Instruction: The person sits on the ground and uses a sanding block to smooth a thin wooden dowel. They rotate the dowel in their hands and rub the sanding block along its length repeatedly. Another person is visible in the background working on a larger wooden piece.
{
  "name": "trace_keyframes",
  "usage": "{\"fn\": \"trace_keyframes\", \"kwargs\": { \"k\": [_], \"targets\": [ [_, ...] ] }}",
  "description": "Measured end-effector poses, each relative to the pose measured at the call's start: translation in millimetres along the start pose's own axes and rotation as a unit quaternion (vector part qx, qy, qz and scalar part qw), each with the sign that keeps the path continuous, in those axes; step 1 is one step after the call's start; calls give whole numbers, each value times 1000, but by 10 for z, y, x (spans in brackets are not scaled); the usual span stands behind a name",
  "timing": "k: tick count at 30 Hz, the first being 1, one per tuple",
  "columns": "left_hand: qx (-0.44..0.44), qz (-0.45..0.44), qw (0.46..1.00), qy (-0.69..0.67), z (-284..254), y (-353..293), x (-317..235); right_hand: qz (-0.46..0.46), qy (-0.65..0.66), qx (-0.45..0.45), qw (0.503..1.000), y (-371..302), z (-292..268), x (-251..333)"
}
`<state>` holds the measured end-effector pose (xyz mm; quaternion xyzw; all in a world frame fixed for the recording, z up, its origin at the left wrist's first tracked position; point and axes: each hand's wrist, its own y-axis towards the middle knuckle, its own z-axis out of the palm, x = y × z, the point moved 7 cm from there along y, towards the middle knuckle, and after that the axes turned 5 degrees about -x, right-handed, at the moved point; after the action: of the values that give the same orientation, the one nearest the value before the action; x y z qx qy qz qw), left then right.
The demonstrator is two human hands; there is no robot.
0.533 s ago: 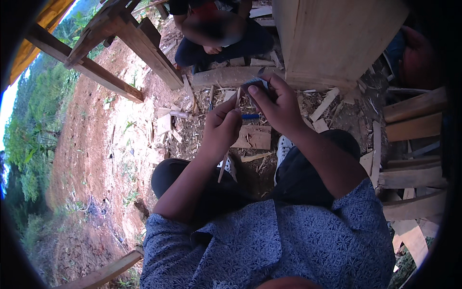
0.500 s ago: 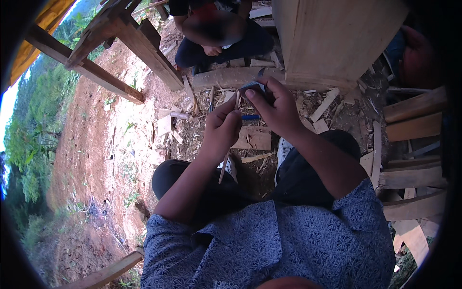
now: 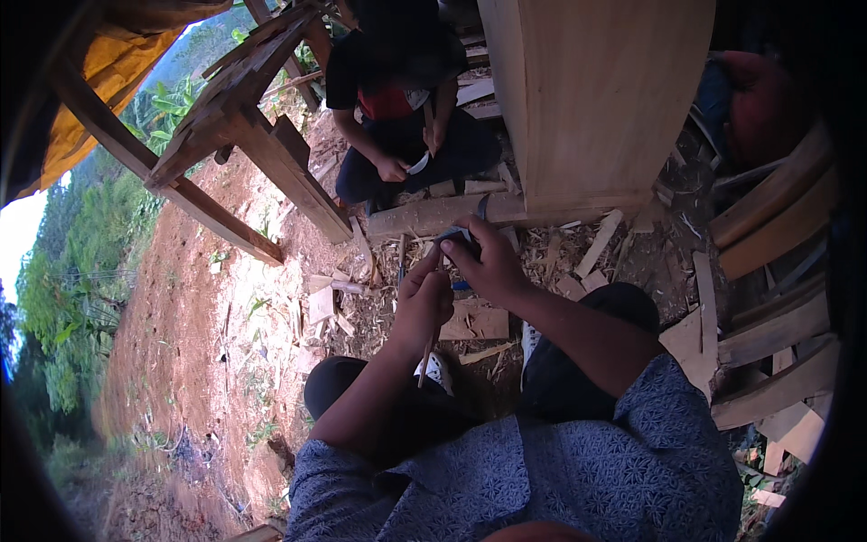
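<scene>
My left hand (image 3: pixel 424 303) is closed round a thin wooden stick (image 3: pixel 424 369), whose lower end hangs below the fist toward my shoe. Just up and to the right, my right hand (image 3: pixel 492 266) pinches a dark, bent, sheet-like piece (image 3: pixel 458 237) against the stick's upper end. A curved dark tip (image 3: pixel 483 207) sticks up beyond the right fingers; whether it belongs to that piece I cannot tell. My fingers hide most of the contact. On the ground behind the hands lies a blue object (image 3: pixel 461 285), partly covered.
Opposite me sits a person holding a curved blade (image 3: pixel 418 163). A large wooden panel (image 3: pixel 614 108) stands at the back right, behind a log (image 3: pixel 442 215). Wood shavings and a flat block (image 3: pixel 474 321) litter the ground. Planks (image 3: pixel 768 339) pile at right; a timber frame (image 3: pixel 289 176) stands left.
The whole view has tilted up, so everything sits lower in it. My hands keep their grip on the stick and dark piece. The person opposite has parted their hands, and a blade shows.
</scene>
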<state>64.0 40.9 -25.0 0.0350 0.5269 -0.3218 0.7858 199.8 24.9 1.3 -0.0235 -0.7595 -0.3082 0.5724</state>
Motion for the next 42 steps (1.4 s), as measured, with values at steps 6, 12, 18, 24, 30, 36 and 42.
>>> {"fn": "trace_keyframes", "kwargs": {
  "k": [6,12,18,24,30,36,42],
  "targets": [
    [25,15,997,71,31,-28,14,99,26,50,994,-109,48,-57],
    [21,10,997,75,-120,-94,144,19,-39,73,996,-147,98,-5],
    [22,13,998,58,-148,-227,77,-1,-44,42,998,-148,146,42],
    [25,15,998,54,-241,-166,73,-22,-89,13,996,-273,226,191],
    [43,60,993,95,-155,-191,-93,-31,-64,-75,995,-84,135,-4],
    [-21,175,967,182,-204,-167,-416,96,49,-82,991,-3,33,-590],
    [-115,419,742,511,-57,-319,-701,194,134,15,972,-227,139,-243]
  ]
}}
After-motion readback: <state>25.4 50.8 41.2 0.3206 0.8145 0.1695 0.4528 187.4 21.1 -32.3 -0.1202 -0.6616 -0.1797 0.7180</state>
